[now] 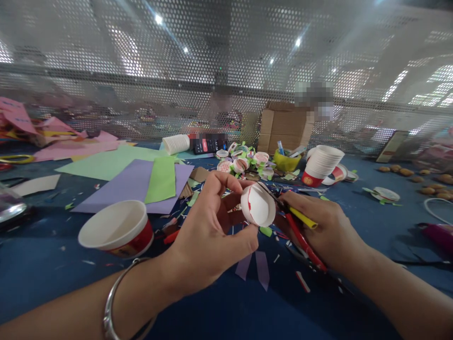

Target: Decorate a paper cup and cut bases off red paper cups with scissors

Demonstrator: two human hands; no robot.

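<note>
My left hand (208, 241) holds the cut-off bottom of a paper cup (261, 208) between thumb and fingers. Its white hollow side faces me, and a thin red line runs along the cut edge. In my right hand (327, 224) is a pair of scissors (305, 243) with red and yellow on the handles. The blades reach the upper right rim of the cup bottom; whether they bite into it I cannot make out. A larger white and red paper cup (116, 226) rests on the table left of my left wrist.
Purple paper (122, 182) and green paper (161, 179) spread at the left. Small paper figures (244, 163) pile up ahead, before a cardboard box (283, 127). Stacked paper cups (322, 163) stand right of a yellow bowl (286, 162). Paper scraps (262, 269) litter the blue table.
</note>
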